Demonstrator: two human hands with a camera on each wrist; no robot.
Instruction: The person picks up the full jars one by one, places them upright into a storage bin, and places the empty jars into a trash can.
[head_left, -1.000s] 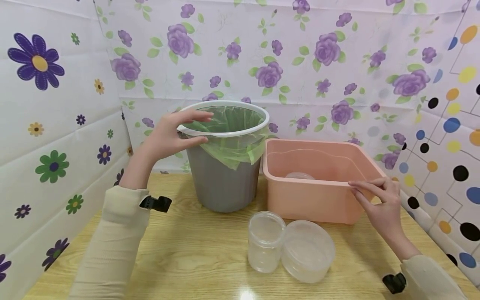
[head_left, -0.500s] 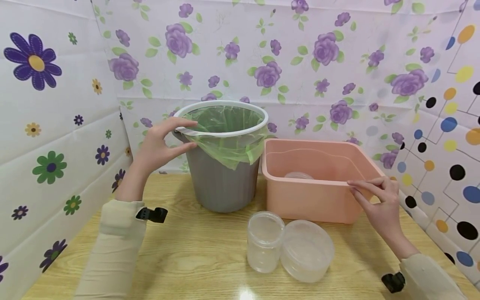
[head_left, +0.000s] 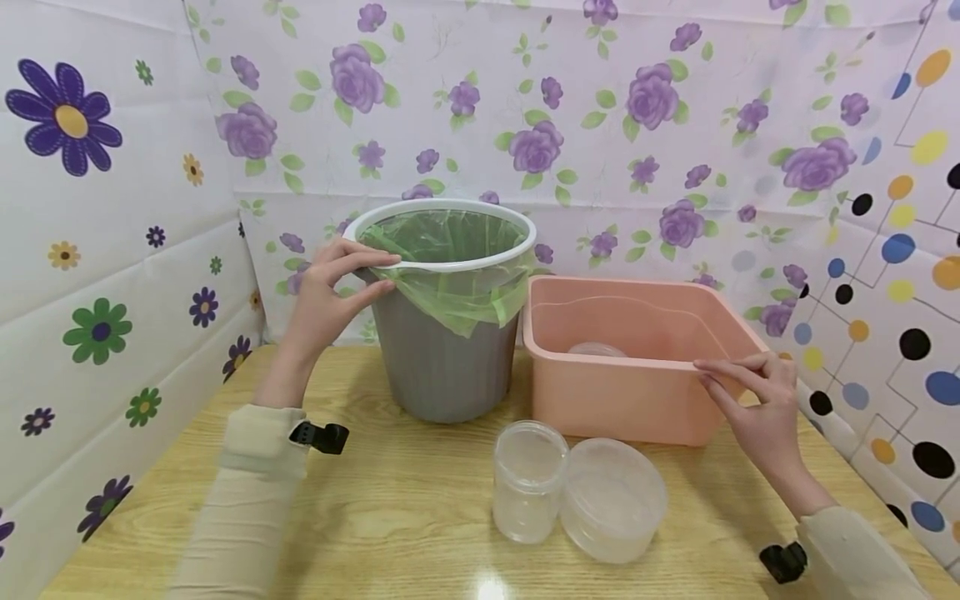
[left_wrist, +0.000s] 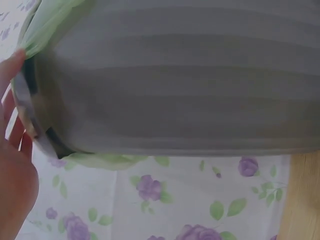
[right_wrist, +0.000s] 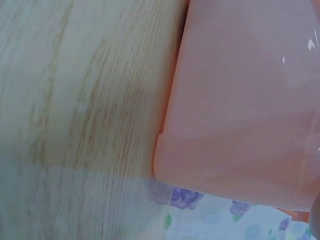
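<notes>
At the back stands a grey trash bin (head_left: 450,375) with a white rim and a green plastic liner (head_left: 457,304) folded over its edge. My left hand (head_left: 330,287) grips the bin's left rim, fingers over the top and thumb below. In the left wrist view the thumb (left_wrist: 15,65) touches the liner beside the rim. A pink rectangular tub (head_left: 622,400) stands right of the bin. My right hand (head_left: 772,408) pinches the tub's front rim near its right corner. The right wrist view shows mostly the tub's side (right_wrist: 240,100); that hand is nearly out of sight there.
In front of the tub, a clear cylindrical jar (head_left: 525,508) and a wider, round clear container (head_left: 611,508) stand side by side on the wooden table (head_left: 390,517). Part of another clear, round item (head_left: 596,349) shows inside the tub. Patterned cloth walls (head_left: 465,158) enclose the table.
My left hand has drawn left from over the bin's opening and closed onto its rim. My right hand stays on the tub's rim.
</notes>
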